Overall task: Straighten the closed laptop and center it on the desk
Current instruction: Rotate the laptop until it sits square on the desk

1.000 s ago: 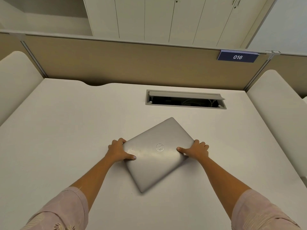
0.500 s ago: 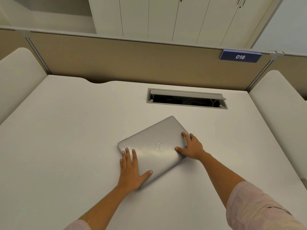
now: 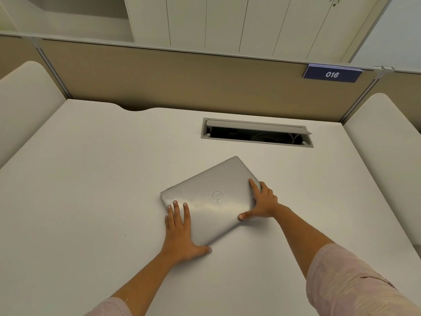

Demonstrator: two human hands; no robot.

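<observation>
While lying askew, silver closed laptop [image 3: 214,197]

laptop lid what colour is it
Plain silver-grey laptop lid, with a round logo at its middle; the head view shows it.

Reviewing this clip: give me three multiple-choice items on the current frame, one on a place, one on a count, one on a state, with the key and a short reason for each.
1. Where does the cable hatch lie relative to the laptop?
A. Beyond it, toward the partition
B. Under it
C. Nearer the person

2. How many hands touch the laptop?
A. None
B. One
C. Two

3. How does the laptop lie?
A. Open, screen up
B. Closed, skewed to the desk edges
C. Closed, square to the desk edges

Key: 1 A, the hatch is set in the desk behind the laptop. 2 C, the left hand lies flat on its near left corner and the right hand presses its right edge. 3 B, the lid is shut and its edges run diagonally.
</observation>
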